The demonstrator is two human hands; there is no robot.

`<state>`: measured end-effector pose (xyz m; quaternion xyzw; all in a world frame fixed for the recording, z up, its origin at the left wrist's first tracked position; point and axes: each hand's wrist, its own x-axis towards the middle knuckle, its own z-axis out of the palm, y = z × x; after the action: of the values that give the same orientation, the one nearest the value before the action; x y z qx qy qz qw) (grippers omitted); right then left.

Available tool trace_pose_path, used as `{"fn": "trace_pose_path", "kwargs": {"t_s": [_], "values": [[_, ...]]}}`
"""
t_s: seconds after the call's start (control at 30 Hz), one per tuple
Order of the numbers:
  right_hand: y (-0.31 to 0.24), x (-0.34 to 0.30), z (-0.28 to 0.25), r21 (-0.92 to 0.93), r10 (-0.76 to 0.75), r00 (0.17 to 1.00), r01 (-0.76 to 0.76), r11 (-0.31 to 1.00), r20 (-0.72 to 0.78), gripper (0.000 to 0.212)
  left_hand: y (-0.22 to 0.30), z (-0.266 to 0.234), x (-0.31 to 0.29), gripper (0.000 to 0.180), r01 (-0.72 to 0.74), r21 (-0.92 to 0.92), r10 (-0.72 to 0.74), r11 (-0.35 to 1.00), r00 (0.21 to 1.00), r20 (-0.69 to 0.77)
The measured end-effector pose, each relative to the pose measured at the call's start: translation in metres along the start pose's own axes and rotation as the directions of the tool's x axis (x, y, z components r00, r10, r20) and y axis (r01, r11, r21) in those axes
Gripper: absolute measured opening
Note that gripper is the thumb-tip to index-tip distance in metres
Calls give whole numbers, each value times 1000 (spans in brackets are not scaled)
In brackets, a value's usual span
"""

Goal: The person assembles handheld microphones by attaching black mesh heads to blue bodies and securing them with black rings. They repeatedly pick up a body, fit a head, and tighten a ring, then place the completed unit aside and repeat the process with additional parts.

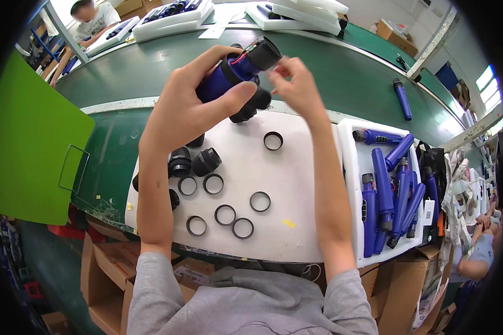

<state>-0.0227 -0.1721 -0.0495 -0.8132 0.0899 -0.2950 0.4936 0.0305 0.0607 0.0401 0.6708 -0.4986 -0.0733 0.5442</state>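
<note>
A white sheet (285, 176) spreads below the fingers, with a foam tray (350, 162) of blue tubes (381, 187) to their right. The left hand (184, 106) wraps its fingers around a black-ended blue tube (219, 84) — the right hand's (299, 89) fingers bunch narrowly beside it, any grip unclear — above thin black rings (273, 134).

Bright, even light is filling the scene, with the tall, white-paned window (486, 81) glaring at the right. Soft shadows are falling on the smooth white sheet (288, 173). Fisheye distortion is bending the long green workbench (341, 75); black is swallowing the corners.
</note>
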Motion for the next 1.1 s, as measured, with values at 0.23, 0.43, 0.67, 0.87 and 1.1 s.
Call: {"fn": "trace_pose_path", "kwargs": {"t_s": [0.23,0.43,0.67,0.87,1.1], "values": [[19,-16,-6,-266,224,905,-130,955,361,66,-6,9,4,44,25,36,-27,999,999,32],[-1,-26,17,-473,234,908,-46,880,348,64,-10,7,4,44,44,40,-44,998,999,17],[-64,-41,24,-338,109,808,116,934,580,49,-15,6,5,43,-43,66,40,997,998,40],[-113,-86,51,-664,502,501,217,716,705,39,-11,5,4,43,-46,89,41,995,997,67],[-96,-89,68,-656,501,496,204,727,709,27,-14,4,4,42,-79,93,73,993,995,65]]}}
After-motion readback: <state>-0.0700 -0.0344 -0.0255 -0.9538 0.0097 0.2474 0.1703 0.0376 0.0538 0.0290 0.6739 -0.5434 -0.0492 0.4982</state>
